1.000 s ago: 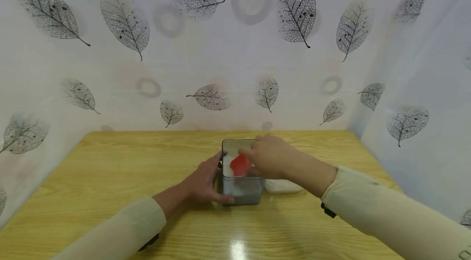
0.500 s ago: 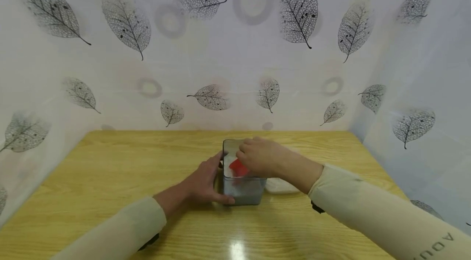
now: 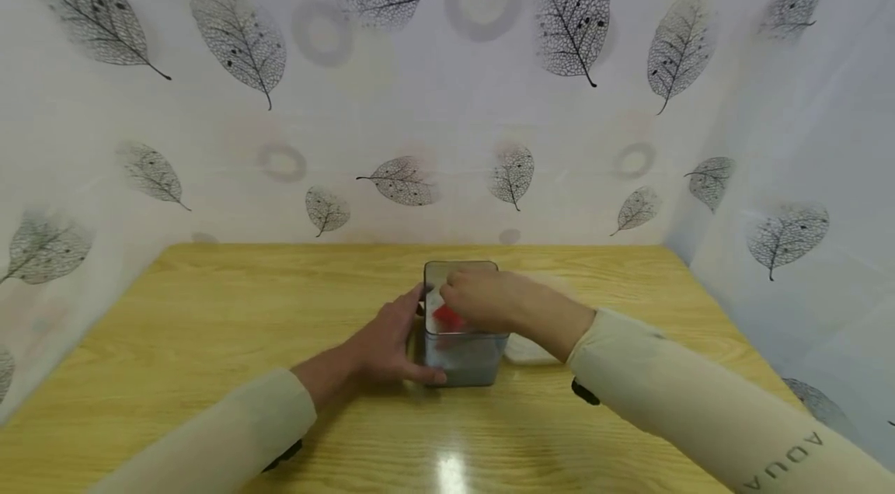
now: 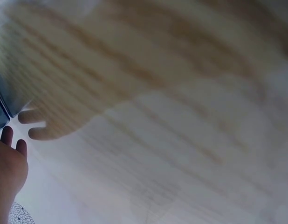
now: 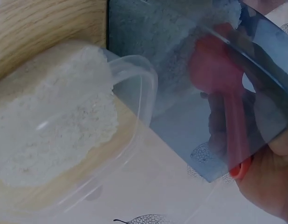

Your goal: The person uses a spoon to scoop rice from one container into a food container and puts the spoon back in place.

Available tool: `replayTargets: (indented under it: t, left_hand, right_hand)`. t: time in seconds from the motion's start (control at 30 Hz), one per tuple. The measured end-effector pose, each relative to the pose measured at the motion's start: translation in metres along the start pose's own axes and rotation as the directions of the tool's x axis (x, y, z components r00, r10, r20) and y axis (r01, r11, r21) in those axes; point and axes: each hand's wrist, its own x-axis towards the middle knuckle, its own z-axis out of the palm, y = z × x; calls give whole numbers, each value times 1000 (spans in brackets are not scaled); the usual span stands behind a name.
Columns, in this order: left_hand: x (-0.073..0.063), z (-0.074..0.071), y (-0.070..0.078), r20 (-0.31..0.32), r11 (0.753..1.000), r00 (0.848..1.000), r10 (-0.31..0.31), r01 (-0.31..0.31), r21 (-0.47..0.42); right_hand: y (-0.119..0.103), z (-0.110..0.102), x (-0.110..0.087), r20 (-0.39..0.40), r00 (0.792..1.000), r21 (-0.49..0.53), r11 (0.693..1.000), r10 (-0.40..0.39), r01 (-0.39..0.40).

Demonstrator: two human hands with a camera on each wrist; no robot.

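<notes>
A red scoop (image 5: pixel 216 70) is in my right hand (image 3: pixel 482 300), whose fingers curl round its handle. The scoop's bowl is down inside a see-through grey bin (image 3: pixel 464 366), among white grains (image 5: pixel 153 42). In the head view the hand covers the bin's right rim and most of the scoop. Beside the bin's left wall is my left hand (image 3: pixel 384 342); its thumb lies straight along the lower front and its extended fingers touch the far left side. Only a few fingertips of it show beside the bin (image 4: pixel 2 109) in the left wrist view.
A low clear plastic box (image 3: pixel 534 353) holding white grains (image 5: pixel 60 130) stands right of the bin, partly behind my right forearm. Everything stands on a wood-grain table (image 3: pixel 238 307). A leaf-printed curtain (image 3: pixel 433 106) encloses the back and sides.
My right hand has moved left over the bin with the scoop, which now sits lower, with less of its red showing. The left hand and the bin have stayed in place.
</notes>
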Motion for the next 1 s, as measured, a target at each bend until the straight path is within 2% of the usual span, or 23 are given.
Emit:
replayTargets:
  t: [0.27,0.37,0.57,0.83,1.0]
  left_hand:
    - [3,3,1,-23,999,999,37,-37,-16]
    - [4,3,2,-19,999,999,38,-39,-11]
    - [1,0,2,-25,1000,1000,3,-3,-13]
    - [1,2,1,-30,999,999,21,-22,-25]
    - [1,2,1,-28,999,1000,13,-14,-30]
  right_hand:
    - [3,3,-2,-9,1000,52,999,13,-13]
    - [6,2,-4,-21,999,106,994,30,-28]
    - [12,-3,-14,-71,993,286,956,90,-66]
    - [13,-1,-27,-158,976,323,942,150,-92]
    - [17,4,-37,-186,957,420,898,224,-128]
